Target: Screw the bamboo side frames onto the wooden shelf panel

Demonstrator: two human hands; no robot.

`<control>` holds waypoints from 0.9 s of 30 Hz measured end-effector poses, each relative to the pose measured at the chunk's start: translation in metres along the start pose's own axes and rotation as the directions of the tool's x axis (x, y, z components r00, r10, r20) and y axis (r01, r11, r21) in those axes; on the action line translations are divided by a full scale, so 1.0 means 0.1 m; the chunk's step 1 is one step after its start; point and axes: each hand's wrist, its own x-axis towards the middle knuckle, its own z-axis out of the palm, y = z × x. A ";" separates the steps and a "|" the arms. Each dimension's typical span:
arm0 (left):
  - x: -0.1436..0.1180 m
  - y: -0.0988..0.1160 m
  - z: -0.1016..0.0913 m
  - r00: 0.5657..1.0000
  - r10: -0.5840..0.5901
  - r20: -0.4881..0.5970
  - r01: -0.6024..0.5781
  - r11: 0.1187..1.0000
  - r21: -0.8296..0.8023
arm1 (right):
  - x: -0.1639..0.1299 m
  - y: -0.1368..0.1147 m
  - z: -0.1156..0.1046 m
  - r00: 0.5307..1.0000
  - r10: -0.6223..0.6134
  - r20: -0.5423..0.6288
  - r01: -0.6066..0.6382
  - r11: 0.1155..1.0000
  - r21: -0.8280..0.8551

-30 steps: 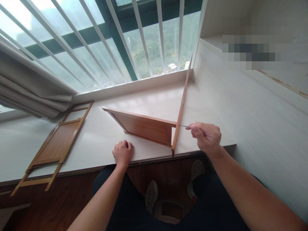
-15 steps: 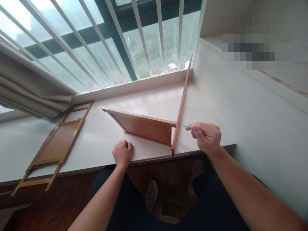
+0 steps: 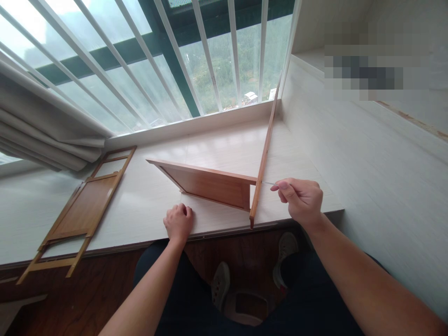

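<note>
Head view: right hand [image 3: 303,199] pinched on thin metal tool [image 3: 268,183] against upright wooden panel [image 3: 213,186]; left hand [image 3: 178,222] fisted, empty, on table [image 3: 147,210] nearby.

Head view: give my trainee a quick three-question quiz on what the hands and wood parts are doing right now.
1. True or false: the right hand pinches a thin metal tool against the upright brown wooden side frame.
2. Where does the closed left hand rest? A) white sill top B) standing brown wooden panel C) grey curtain
3. What lies flat at far left?

Key: 1 true; 2 A; 3 a second brown wooden frame with panel.
</note>
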 end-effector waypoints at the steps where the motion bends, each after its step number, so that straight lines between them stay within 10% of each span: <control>1: 0.00 0.00 0.00 1.000 0.000 0.001 0.000 1.000 0.002 | 0.00 -0.01 0.00 1.000 0.012 0.002 -0.012 1.000 0.009; 27: -0.01 0.03 -0.04 1.000 -0.014 0.019 0.014 1.000 0.007 | 0.04 -0.14 0.01 0.965 0.258 0.041 -0.261 0.948 0.185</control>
